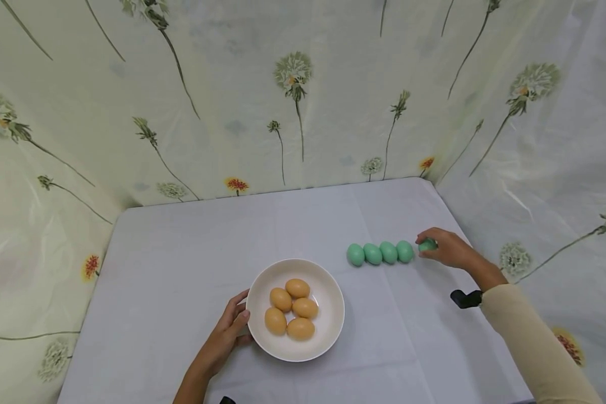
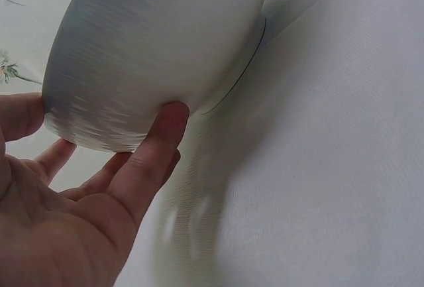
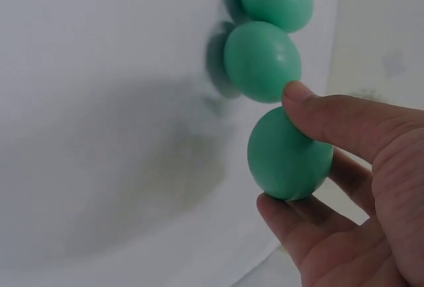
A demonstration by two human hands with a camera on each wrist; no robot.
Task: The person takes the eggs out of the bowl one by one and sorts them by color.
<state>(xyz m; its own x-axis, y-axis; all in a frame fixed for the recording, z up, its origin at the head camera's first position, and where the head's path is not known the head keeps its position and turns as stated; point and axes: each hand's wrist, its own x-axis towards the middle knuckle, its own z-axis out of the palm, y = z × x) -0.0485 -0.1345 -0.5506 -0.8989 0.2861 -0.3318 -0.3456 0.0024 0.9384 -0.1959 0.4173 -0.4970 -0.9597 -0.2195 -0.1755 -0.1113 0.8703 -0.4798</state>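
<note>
My right hand [image 1: 449,248] pinches a green egg [image 3: 289,156] between thumb and fingers, at the right end of a row of green eggs [image 1: 372,254] on the table. In the right wrist view the held egg is close beside the nearest egg [image 3: 262,61] of that row. My left hand [image 1: 225,325] holds the left side of a white bowl [image 1: 334,306], its thumb at the rim and its fingers against the outer wall [image 2: 159,42]. Several orange-brown eggs [image 1: 300,329] lie inside the bowl.
A white cloth [image 1: 182,264] covers the table. Curtains [image 1: 232,112] printed with dandelions hang behind it and along both sides. A dark wrist strap piece [image 1: 466,299] sits at my right cuff.
</note>
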